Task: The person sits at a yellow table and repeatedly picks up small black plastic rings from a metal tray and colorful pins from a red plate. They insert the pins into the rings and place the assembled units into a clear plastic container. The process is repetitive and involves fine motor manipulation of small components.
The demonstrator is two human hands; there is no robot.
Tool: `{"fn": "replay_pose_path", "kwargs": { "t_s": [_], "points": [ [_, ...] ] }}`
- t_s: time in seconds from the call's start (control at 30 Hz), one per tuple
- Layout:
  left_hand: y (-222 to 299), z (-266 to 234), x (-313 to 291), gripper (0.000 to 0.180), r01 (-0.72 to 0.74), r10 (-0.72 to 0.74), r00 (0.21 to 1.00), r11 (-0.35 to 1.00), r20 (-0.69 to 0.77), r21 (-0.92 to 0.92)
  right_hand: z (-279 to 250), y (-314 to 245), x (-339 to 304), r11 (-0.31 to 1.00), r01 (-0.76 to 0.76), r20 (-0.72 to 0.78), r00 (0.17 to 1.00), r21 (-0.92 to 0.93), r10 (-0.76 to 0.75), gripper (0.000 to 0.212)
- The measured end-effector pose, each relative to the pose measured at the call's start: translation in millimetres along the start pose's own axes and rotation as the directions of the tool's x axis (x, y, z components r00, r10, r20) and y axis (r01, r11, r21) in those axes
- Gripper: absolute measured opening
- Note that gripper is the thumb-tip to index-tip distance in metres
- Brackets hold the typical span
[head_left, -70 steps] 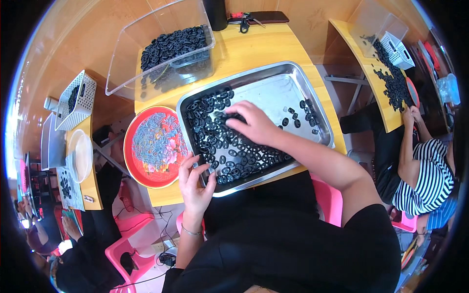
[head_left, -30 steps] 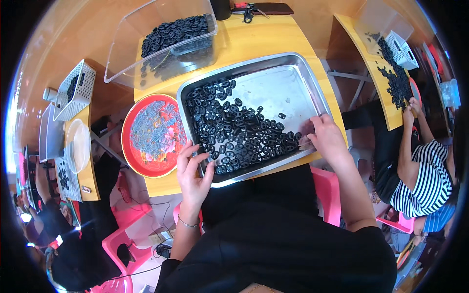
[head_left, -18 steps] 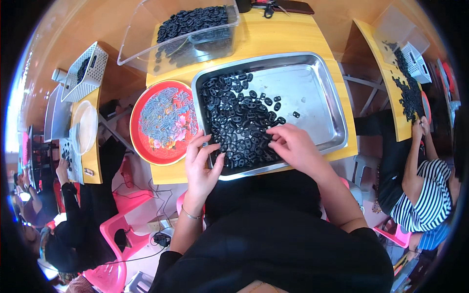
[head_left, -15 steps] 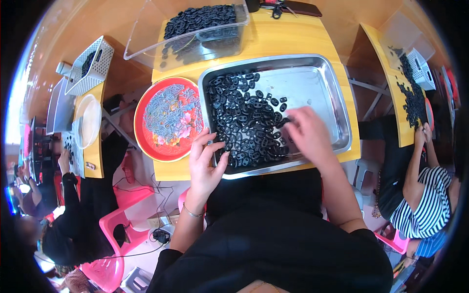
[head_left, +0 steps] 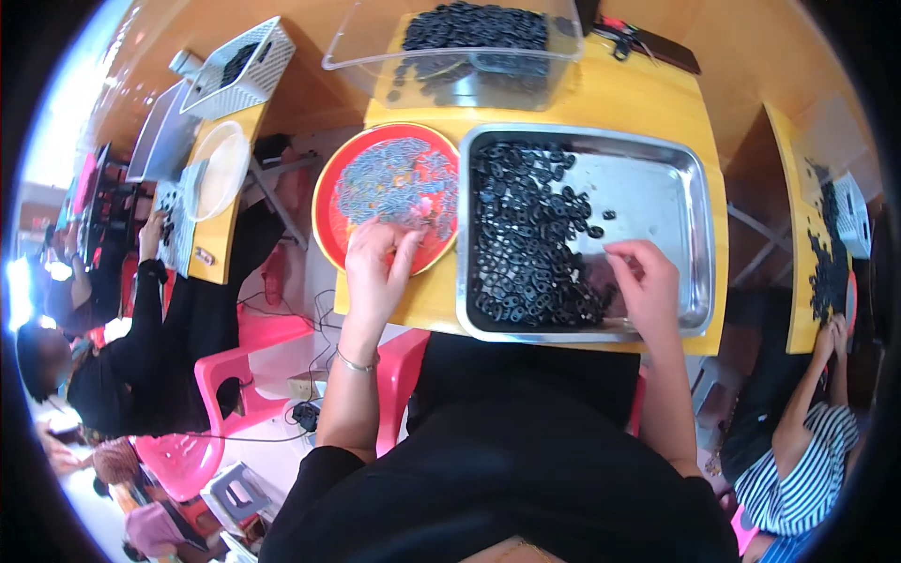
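My left hand (head_left: 378, 261) reaches over the near edge of a round red tray (head_left: 324, 183) with a flower print. Its thumb and fingers come together at a heap of small grey metal pins (head_left: 389, 178); anything between the fingertips is too small to make out. My right hand (head_left: 649, 289) hovers over the steel tray (head_left: 657, 155), thumb and forefinger slightly apart, with no piece visible in it. Small black oval pieces with two holes (head_left: 526, 235) cover the left part of that tray, and a few loose ones lie near my right fingertips.
A clear plastic bin (head_left: 455, 56) with more black pieces stands at the table's far edge. Scissors (head_left: 621, 45) and a dark flat case (head_left: 671, 52) lie at the far right. People work at side tables; a pink chair (head_left: 235, 366) stands at left.
My left hand has left the steel tray's left rim for the pins in the red tray. My right hand has drawn back from the black pieces. The view has shifted, moving the table rightward.
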State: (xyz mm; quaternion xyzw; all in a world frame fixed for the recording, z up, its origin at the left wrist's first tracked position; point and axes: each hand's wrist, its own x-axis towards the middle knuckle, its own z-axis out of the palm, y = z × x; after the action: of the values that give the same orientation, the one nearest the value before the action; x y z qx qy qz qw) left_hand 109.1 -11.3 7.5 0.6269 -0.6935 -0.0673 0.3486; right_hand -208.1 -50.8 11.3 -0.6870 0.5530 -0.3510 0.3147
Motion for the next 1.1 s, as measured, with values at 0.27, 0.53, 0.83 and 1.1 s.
{"fn": "replay_pose_path", "kwargs": {
  "t_s": [0.27,0.53,0.83,1.1],
  "points": [
    [-10.6,-6.0,24.4,0.010,0.117,-0.116,0.988,0.993,-0.102,-0.002,6.9,5.7,-14.0,0.968,-0.207,0.056,0.978,0.144,0.201,0.013],
    [-20.8,-0.6,30.4,0.004,-0.133,0.122,0.984,0.988,0.130,0.075,11.4,11.4,-14.5,0.974,-0.168,0.069,0.985,0.154,0.159,0.008],
    [-15.3,-8.4,21.7,0.008,-0.179,0.158,0.955,0.982,0.250,0.063,13.8,12.0,-16.8,0.981,-0.131,0.053,0.991,0.140,0.125,0.007],
    [-23.4,-4.7,24.6,0.007,-0.126,0.099,0.923,0.991,0.373,0.048,14.7,11.0,-16.4,0.982,-0.102,0.018,0.995,0.156,0.101,0.007]
  ]
}}
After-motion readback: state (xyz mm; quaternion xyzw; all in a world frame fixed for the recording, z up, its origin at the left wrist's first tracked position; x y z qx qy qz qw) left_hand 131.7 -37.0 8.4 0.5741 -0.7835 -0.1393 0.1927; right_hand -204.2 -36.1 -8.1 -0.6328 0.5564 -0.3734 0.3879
